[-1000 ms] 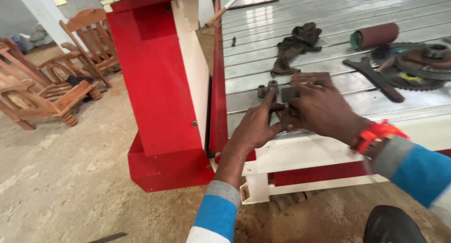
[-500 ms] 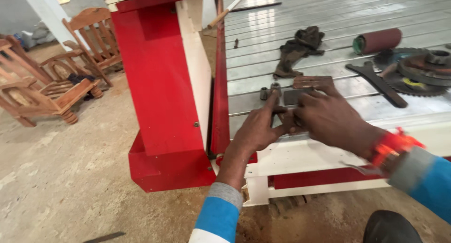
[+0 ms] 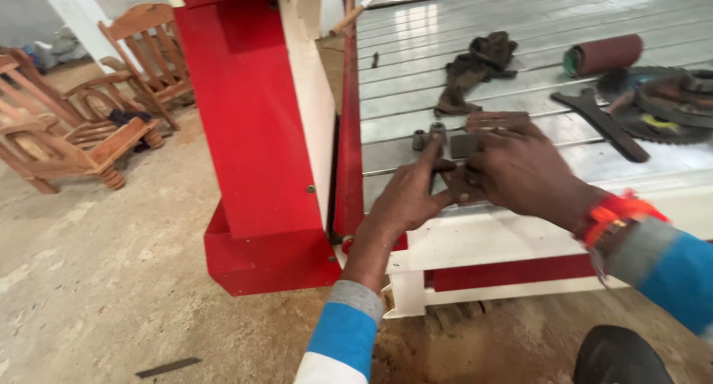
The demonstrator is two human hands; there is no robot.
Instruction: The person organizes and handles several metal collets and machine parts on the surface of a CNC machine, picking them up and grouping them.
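Where the slatted metal table (image 3: 520, 12) meets its near white edge, both hands work over one small dark metal part (image 3: 459, 183); entries run outward from that edge.

Left hand (image 3: 407, 200): at the edge, fingers closed on the part from the left, forefinger stretched up over it.

Right hand (image 3: 523, 172): beside the left, curled over the part from the right, fingers gripping it; a red wristband (image 3: 615, 212) sits behind on the wrist.

Metal part: pinched between both hands, resting on or just above the table edge; its shape is mostly hidden.

Two short cylindrical bushings (image 3: 429, 137): just beyond the left forefinger, upright on the table.

Flat brown block (image 3: 496, 119): just past the right knuckles.

Dark wrench-like tool (image 3: 601, 122): farther in, right of the hands.

Toothed saw blades (image 3: 665, 105): stacked near the tool, farther right.

Dark rag or glove (image 3: 475, 68): mid-table.

Maroon roll (image 3: 603, 55): beyond the blades.

Red and white machine frame (image 3: 252, 131): left of the table.

Wooden chairs (image 3: 89, 116): well away, far left.

Risk, as judged: the part sits at the very edge, so a slipped grip could drop it to the dirt floor; a nudge from the forefinger could topple the bushings into a slot.
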